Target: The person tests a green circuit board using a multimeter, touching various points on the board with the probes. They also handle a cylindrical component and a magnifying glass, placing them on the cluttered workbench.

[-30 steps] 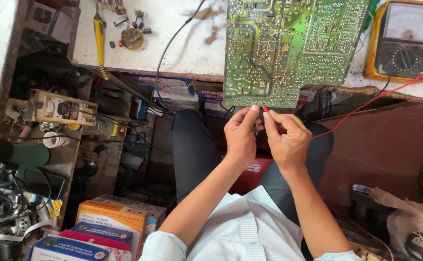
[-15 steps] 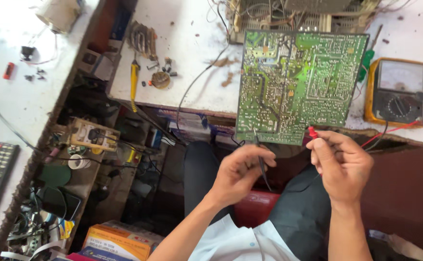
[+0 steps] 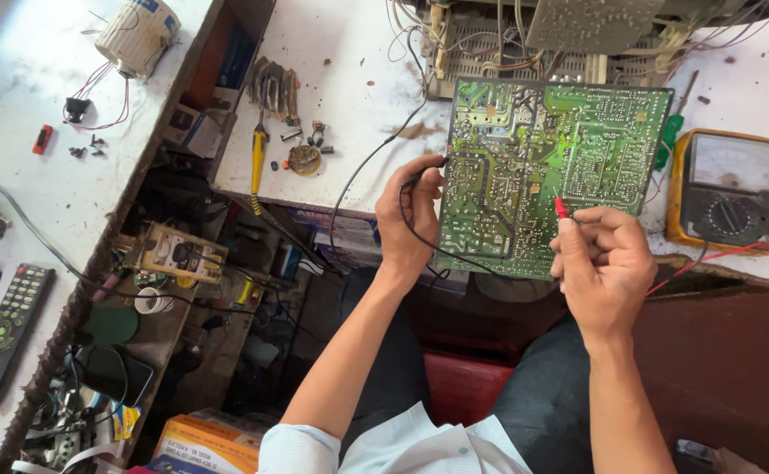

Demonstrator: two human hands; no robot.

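Our left hand [image 3: 411,215] pinches the black probe [image 3: 428,164]; our right hand [image 3: 604,263] pinches the red probe [image 3: 561,208] against the flat green circuit board [image 3: 542,167].

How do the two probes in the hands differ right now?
The red probe is pinched in the right hand, tip on the middle of the circuit board. The black probe is in the left hand, at the board's left edge, its lead looping below. Both touch the board.
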